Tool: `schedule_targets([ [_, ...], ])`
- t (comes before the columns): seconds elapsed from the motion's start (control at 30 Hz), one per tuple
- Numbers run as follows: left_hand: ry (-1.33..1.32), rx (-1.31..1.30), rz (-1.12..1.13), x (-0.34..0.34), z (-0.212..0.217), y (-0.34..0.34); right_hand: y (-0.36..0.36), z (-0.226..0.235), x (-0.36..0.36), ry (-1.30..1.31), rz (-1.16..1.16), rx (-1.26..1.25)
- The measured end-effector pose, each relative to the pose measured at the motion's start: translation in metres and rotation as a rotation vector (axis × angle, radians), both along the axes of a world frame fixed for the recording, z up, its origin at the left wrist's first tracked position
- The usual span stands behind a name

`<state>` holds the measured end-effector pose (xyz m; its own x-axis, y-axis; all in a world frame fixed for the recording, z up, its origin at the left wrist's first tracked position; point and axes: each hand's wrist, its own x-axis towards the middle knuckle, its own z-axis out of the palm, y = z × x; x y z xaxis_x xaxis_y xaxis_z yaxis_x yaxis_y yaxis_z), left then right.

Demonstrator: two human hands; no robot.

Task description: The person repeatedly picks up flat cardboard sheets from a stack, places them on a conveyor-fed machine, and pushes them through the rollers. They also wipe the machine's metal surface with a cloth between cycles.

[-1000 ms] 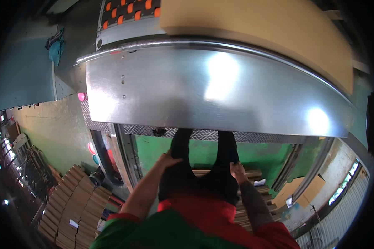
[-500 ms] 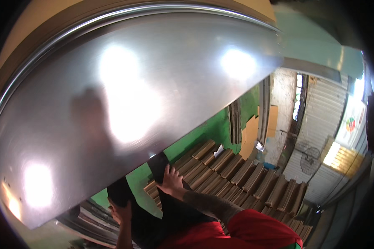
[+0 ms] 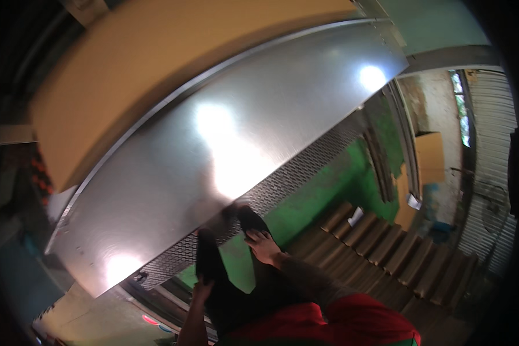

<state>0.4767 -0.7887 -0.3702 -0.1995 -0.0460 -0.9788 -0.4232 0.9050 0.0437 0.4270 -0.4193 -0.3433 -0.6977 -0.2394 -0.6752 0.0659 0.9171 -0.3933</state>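
Note:
My left hand (image 3: 201, 288) rests against the side of my left thigh, thumb apart from the fingers, with nothing visible in it. Across my right thigh lies my right hand (image 3: 264, 248), its fingers loosely spread and holding nothing. Both legs, in dark trousers (image 3: 213, 262), bend at the knee, and the knees reach to the near edge of a wide, shiny metal table (image 3: 155, 222). No loose thing lies on that polished surface, only bright light reflections.
A perforated metal strip (image 3: 305, 165) runs below the table's near edge. Beyond the far edge rises a broad tan panel (image 3: 155, 69). Bundles of folded cardboard (image 3: 380, 242) lie on the green floor (image 3: 311, 216) to the right. Corrugated sheeting (image 3: 490, 115) stands farther right.
The view has shifted, so more of the tan panel and the perforated strip now show. Both hands have stayed on my thighs.

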Motion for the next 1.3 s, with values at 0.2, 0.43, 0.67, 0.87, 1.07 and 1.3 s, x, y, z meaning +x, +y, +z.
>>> schedule_targets([
  [0.2, 0.291, -0.02, 0.416, 0.011, 0.136, -0.003, 0.034, 0.082, -0.088, 0.253, 0.179, -0.447],
  [0.43, 0.852, 0.139, 0.618, -0.011, 0.177, 0.013, 0.08, 0.16, -0.223, 0.558, 0.372, 0.039],
  [0.67, 1.045, 0.133, 1.034, -0.014, 0.139, 0.003, 0.053, 0.157, -0.254, 0.251, 0.033, 0.236],
  [0.87, 0.787, 0.109, 1.146, -0.057, 0.106, -0.077, 0.013, 0.137, -0.197, 0.338, -0.139, 0.273],
  [1.07, 1.455, -0.235, 1.03, -0.114, 0.151, -0.183, -0.025, 0.144, -0.135, 0.175, -0.39, 0.349],
  [1.3, 1.592, -0.356, 0.987, -0.163, 0.165, -0.297, -0.138, 0.17, -0.198, 0.381, -0.171, 0.178],
])
